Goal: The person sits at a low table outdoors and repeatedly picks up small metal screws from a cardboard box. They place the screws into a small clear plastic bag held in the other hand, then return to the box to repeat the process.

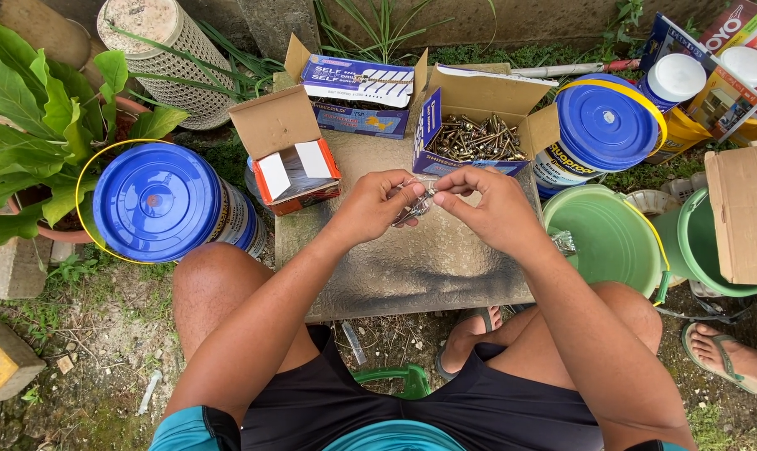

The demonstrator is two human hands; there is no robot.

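Observation:
My left hand (373,206) and my right hand (487,206) meet above a grey stone slab (412,267), fingertips pinched together on a small bundle of metal screws (414,205). Just beyond my hands an open cardboard box (477,138) is full of loose screws. A second open box (358,88), blue and white, stands behind it to the left. A smaller open box (288,163) with orange sides stands at the slab's left corner. I sit with my knees on either side of the slab.
Blue-lidded buckets stand at the left (160,203) and back right (606,125). Green pails (606,238) sit to the right beside a cardboard flap (744,213). Another person's sandalled foot (725,355) is at the right. Potted plants (27,134) crowd the left.

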